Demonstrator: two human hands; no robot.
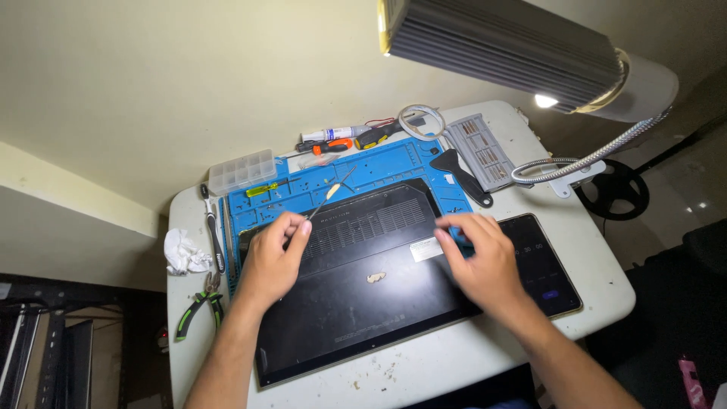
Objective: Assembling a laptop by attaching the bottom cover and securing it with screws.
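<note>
We see the left hand (274, 257) pinching a thin metal probe (327, 195), resting on the upturned black laptop (356, 295) on the blue mat (379, 170); right hand (477, 261) loosely curled, fingertips touching the laptop's base

On the worktop (575, 250) lie one upturned black laptop (363, 295), one blue repair mat (379, 170), one tablet (541, 265), one clear compartment box (241, 170), one bit set (481, 150), one pair of green-handled pliers (198, 301), three screwdrivers (265, 188) and one crumpled tissue (184, 254).

A clear compartment box (241, 170), green-handled pliers (195, 303), crumpled tissue (184, 254), and seemingly a bit case (480, 151) sit under the lamp (522, 49).
</note>
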